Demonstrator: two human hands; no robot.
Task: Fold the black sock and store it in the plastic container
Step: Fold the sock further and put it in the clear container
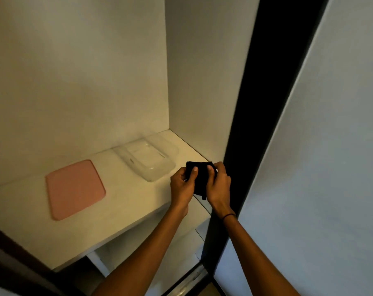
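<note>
Both hands on the sock (199,178) now: left hand (182,185) and right hand (218,184) pinch it between thumbs and fingers, bunched small above the shelf (125,208) edge. Folding looks nearly done. The container (148,160) sits open and empty just beyond the grip, lid (74,189) further left. Storing remains.

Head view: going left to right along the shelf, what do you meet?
pink lid → clear plastic container → left hand → black sock, held between both hands → right hand → dark door edge
</note>
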